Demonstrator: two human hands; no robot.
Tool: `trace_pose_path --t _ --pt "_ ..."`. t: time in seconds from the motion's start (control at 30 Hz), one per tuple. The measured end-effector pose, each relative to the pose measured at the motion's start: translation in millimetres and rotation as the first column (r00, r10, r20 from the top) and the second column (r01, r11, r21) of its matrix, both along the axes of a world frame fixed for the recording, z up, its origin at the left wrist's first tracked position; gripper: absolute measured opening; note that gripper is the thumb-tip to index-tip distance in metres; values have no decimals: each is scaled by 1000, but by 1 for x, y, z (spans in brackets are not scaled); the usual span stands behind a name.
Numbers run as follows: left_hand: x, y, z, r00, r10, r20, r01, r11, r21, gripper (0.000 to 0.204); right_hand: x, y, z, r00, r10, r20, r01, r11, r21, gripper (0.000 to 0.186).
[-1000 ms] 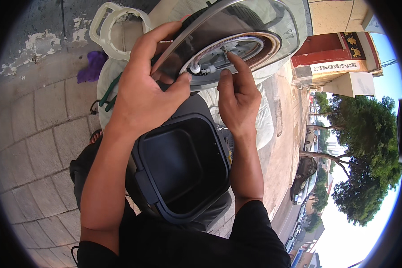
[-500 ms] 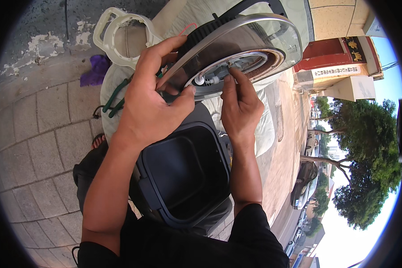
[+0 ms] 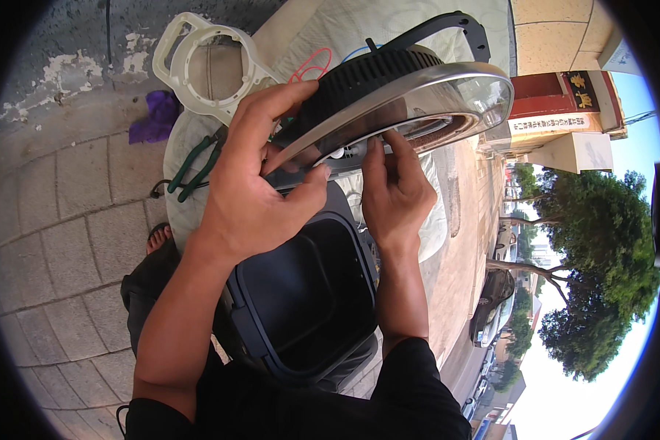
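The round appliance lid [image 3: 411, 95], black ribbed top with a bright metal rim and a clear skirt, is held up in the air, tilted on edge over the dark empty tub [image 3: 301, 293] that sits in your lap. Judged by its build it is stiff, bulky and moderately heavy, top-loaded toward the ribbed motor side; the clear skirt looks smooth and likely brittle, the metal rim slick, so take it by the rim and the ribbed body, not by the skirt or the dark hoop handle [image 3: 447, 26] that arches off the far side. Your left hand [image 3: 260, 183] grasps the near rim, fingers spread over the ribbed top, thumb under the edge, wrist cocked back and forearm coming up from low left; it seems to carry most of the weight. Your right hand [image 3: 396, 191] is not clamped: fingertips [image 3: 378, 147] press up into the underside near the white centre fitting [image 3: 337, 152], palm facing you, forearm steep from below. Left of your grip, green-handled pliers [image 3: 194, 165] lie on a pale cloth [image 3: 198, 198]; beyond them a cream plastic ring frame [image 3: 209, 66], a purple rag [image 3: 154, 121] on the stone paving [image 3: 51, 220], and red and blue wires [image 3: 312, 66] just behind the lid.
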State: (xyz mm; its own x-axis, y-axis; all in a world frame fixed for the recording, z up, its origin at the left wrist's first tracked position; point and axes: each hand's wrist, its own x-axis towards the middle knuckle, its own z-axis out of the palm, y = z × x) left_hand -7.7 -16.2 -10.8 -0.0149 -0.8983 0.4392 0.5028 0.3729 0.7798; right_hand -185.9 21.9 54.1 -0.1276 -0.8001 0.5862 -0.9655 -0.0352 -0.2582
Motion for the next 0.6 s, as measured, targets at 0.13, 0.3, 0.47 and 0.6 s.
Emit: trace_pose_path --t 0.13,0.3,0.47,0.6 --pt "-1 0 0 1000 20 3 -20 1000 0 78 -19 -8 -6 977 82 -195 -120 974 -190 20" --pt "-2 -1 -5 998 60 -4 -60 998 -30 77 -23 -13 -5 952 138 -273 -198 959 -203 22" --pt "-2 0 -7 999 48 6 -48 999 -3 77 -25 -14 -6 937 132 -323 -209 953 -218 22" --pt "1 -2 -8 997 43 59 -39 996 -78 81 -25 -15 -5 930 132 -343 -218 950 -224 22"
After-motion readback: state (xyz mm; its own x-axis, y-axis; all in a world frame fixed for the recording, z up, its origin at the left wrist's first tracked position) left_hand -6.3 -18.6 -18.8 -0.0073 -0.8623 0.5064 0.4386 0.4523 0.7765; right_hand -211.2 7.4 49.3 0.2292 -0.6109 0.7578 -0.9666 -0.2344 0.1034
